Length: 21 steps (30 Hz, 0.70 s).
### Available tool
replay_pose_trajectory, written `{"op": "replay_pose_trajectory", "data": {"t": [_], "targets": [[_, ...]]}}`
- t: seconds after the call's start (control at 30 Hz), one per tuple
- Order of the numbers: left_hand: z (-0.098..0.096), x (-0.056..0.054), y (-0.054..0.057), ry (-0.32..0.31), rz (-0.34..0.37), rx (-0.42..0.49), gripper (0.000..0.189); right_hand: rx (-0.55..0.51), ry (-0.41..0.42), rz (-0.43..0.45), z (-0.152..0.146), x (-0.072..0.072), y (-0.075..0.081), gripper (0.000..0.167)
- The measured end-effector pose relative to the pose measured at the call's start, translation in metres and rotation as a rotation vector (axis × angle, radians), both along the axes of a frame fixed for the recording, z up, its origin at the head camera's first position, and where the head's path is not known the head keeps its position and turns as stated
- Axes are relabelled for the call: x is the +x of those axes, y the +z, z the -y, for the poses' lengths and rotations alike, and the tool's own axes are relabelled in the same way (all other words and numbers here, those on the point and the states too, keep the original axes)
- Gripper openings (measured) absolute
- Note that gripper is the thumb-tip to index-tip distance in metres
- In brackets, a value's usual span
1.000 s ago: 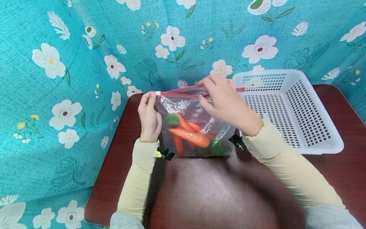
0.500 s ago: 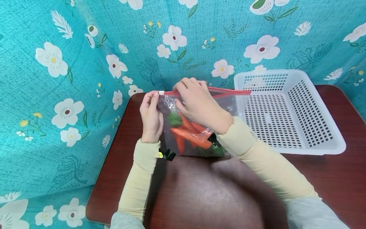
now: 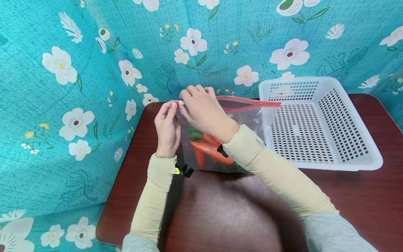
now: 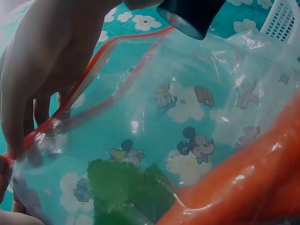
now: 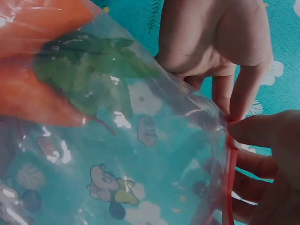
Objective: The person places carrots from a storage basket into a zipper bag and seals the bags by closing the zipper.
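A clear zip bag [image 3: 247,124] with a red zip strip [image 3: 264,104] stands upright on the table, printed with cartoon figures. Orange carrots [image 3: 209,152] with green leafy tops [image 4: 124,194] lie inside. At the top left corner, my left hand [image 3: 168,131] pinches the bag's end between thumb and fingers. My right hand [image 3: 206,110] pinches the white slider [image 3: 181,103] right beside it, fingers curled over the strip. In the right wrist view the fingertips of both hands meet at the red strip. To the right of my right hand, the strip's two edges gape apart.
A white perforated basket [image 3: 365,147] stands on the right of the dark red-brown table [image 3: 226,210], just behind the bag's right end. A teal flowered cloth [image 3: 126,42] hangs along the back and left side.
My right hand has slid left along the zip strip, from past its middle to the slider at the left corner. The left hand keeps its pinch there.
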State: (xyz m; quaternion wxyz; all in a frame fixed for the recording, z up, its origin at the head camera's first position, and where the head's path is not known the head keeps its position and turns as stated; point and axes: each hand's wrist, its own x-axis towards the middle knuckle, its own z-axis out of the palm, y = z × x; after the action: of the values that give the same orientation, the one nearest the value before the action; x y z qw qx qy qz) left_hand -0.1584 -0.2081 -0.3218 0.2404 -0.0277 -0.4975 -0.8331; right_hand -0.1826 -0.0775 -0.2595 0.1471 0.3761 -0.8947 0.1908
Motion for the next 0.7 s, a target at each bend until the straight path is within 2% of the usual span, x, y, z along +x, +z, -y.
{"op": "replay_pose_trajectory", "data": {"t": [0.17,0.7], "targets": [[0.0016,0.0016,-0.0013,0.003,-0.013,-0.020,0.015,-0.009,0.001,-0.024,0.0027,-0.0012,-0.0023,0.017],[0.0056,0.0020,-0.0059,0.117,0.023,-0.121,0.011,-0.014,0.007,-0.053,0.0068,-0.0016,-0.0054,0.016]]}}
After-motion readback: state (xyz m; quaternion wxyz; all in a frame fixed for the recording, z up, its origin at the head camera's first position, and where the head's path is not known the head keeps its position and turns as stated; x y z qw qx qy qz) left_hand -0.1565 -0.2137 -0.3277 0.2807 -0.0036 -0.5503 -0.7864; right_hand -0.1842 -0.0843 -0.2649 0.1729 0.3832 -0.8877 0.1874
